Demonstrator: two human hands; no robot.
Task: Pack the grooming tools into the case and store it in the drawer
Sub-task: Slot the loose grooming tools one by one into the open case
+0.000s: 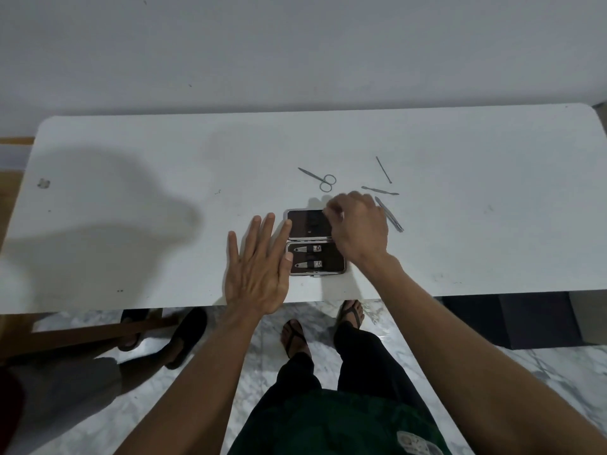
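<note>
Head view: two clippers (308, 257) in case (335, 270); left hand (259, 267) flat, right hand's (359, 229) grip unclear.

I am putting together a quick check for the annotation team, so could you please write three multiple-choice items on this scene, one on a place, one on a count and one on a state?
1. Where do the scissors lie?
A. On the table beyond the case
B. Inside the case
C. On the floor

2. How many nail clippers sit in the near half of the case?
A. None
B. Two
C. Four

3. How is the left hand?
A. Curled in a fist
B. Gripping the tweezers
C. Flat, fingers straight, beside the case

Answers:
1 A: they rest on the white table past the far half.
2 B: two clippers show strapped one above the other.
3 C: its fingers are spread straight at the case's left edge.
</note>
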